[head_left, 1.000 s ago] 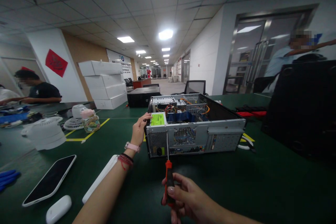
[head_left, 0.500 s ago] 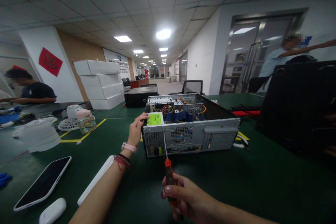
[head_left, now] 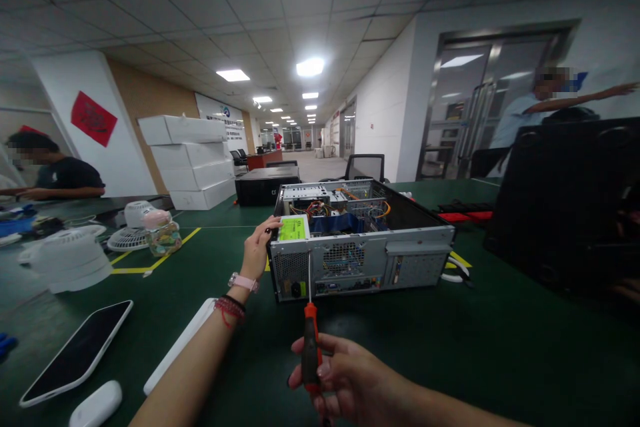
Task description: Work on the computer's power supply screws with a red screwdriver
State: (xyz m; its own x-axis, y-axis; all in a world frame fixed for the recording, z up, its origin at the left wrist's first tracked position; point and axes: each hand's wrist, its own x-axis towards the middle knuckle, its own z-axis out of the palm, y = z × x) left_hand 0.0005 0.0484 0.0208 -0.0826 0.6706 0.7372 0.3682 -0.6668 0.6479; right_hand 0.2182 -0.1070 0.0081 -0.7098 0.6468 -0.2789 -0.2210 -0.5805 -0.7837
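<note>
An open desktop computer case (head_left: 360,253) lies on the green table (head_left: 450,353) with its rear panel facing me; cables and a green-labelled power supply (head_left: 293,229) show inside. My left hand (head_left: 259,247) rests against the case's left top corner, fingers curled over the edge beside the green label. My right hand (head_left: 340,380) is closed around the red and black handle of a screwdriver (head_left: 310,340). The thin shaft points up at the rear panel near the power supply grille.
A phone (head_left: 77,351), a white oblong case (head_left: 96,404) and a white flat object (head_left: 177,347) lie at the near left. White fans (head_left: 70,260) and a jar stand further left. A large black case (head_left: 565,200) is at the right. Other people are at the far left and right.
The view has drifted slightly, and my right hand with the screwdriver has moved a little left. The left hand stays on the case corner.
</note>
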